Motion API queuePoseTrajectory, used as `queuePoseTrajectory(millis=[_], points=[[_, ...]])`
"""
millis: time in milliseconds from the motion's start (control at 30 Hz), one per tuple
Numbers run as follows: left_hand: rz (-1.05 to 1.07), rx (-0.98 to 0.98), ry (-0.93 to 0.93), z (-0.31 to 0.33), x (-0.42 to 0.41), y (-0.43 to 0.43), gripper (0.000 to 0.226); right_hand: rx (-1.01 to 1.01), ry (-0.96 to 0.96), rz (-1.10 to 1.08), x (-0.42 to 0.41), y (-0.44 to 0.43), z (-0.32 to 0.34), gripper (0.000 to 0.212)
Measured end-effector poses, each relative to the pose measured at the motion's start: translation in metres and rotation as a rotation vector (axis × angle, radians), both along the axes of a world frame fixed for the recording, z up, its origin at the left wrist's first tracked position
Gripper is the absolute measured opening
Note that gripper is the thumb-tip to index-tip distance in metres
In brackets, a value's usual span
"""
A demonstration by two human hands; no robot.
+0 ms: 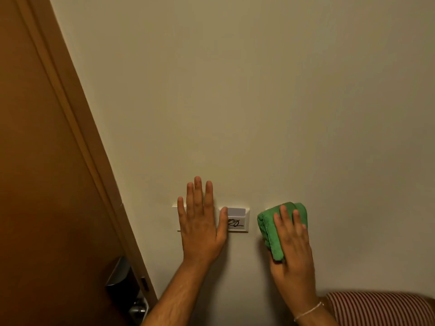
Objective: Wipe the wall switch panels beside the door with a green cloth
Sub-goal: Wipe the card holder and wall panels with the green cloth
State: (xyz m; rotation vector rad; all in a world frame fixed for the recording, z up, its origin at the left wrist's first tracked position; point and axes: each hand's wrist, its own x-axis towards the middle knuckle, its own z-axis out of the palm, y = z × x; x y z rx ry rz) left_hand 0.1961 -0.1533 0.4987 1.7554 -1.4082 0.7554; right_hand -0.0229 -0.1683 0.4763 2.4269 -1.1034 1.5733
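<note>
My left hand (pixel 200 222) lies flat on the wall with fingers spread, covering most of the leftmost white switch panel (pixel 175 206). Right of it is a white key-card holder panel (pixel 238 221) with a card in its slot and a black scribble; my thumb touches its left edge. My right hand (pixel 293 243) presses a folded green cloth (pixel 268 228) flat against the wall, right of the card holder. Only a sliver of a panel's top edge shows above the cloth; whatever lies under it is hidden.
A brown wooden door (pixel 47 184) and its frame (pixel 98 161) run along the left, with a metal lock and handle (pixel 127 290) at the bottom. A red-and-white striped cushion (pixel 381 309) sits at the lower right. Plain beige wall (pixel 259 90) fills the space above.
</note>
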Motion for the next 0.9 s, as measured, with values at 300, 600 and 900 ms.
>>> queuePoseTrajectory(millis=[300, 600, 900], points=[[-0.020, -0.032, 0.015, 0.009, 0.031, -0.030, 0.084, -0.015, 0.026, 0.006, 0.026, -0.009, -0.004, 0.068], [-0.022, -0.110, -0.133, 0.005, 0.068, -0.074, 0.072, -0.069, 0.082, -0.024, 0.069, -0.027, -0.062, 0.085], [-0.058, -0.279, -0.182, -0.008, 0.076, -0.087, 0.070, -0.065, 0.069, -0.085, 0.098, -0.042, -0.106, 0.059]])
